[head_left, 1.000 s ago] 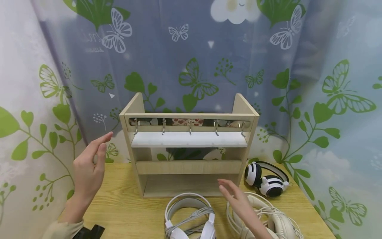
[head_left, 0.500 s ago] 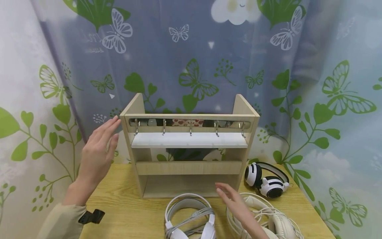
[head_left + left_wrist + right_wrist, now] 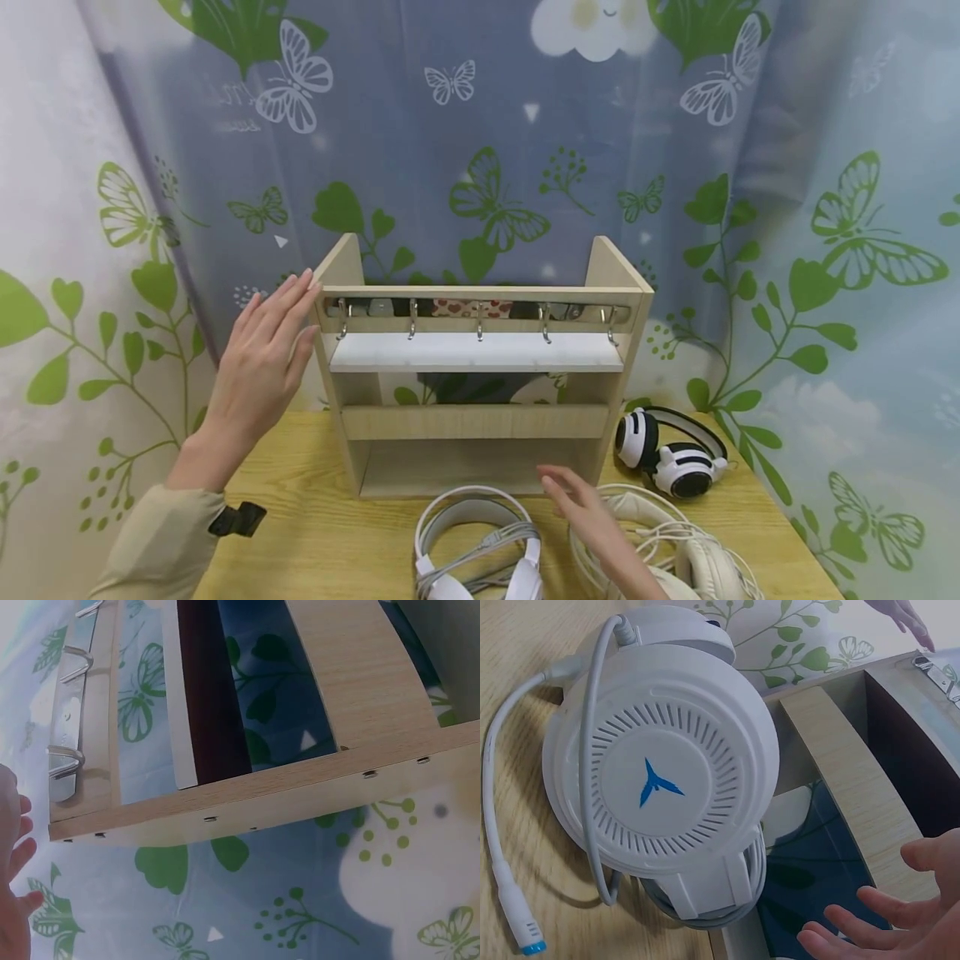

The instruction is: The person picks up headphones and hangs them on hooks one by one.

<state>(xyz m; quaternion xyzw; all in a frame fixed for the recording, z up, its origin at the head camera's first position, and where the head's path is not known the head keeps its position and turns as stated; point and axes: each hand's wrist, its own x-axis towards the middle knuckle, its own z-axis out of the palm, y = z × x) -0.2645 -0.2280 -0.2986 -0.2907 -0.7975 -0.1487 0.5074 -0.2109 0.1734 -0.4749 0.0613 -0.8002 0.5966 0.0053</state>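
Note:
My left hand (image 3: 258,367) is raised at the upper left corner of a light wooden rack (image 3: 476,422), fingers straight and holding nothing. In the left wrist view its fingers (image 3: 22,847) are beside the rack's end; I cannot tell whether they touch. Along the rack's top runs a metal strip with several hooks (image 3: 480,321). My right hand (image 3: 600,525) hovers with loosely spread fingers, holding nothing, over cream headphones (image 3: 708,567). To its left lie white headphones (image 3: 525,575) with a grey cable; their earcup (image 3: 656,772) with a blue emblem fills the right wrist view.
Black-and-white headphones (image 3: 675,458) lie right of the rack on the wooden table (image 3: 300,500). A white shelf (image 3: 476,352) crosses the rack below the hooks. Printed curtains (image 3: 390,150) with leaves and butterflies enclose the back and sides.
My left hand has moved up and right to the rack's corner, its fingers straightening. The right hand has shifted slightly left and down. Rack and headphones have stayed put.

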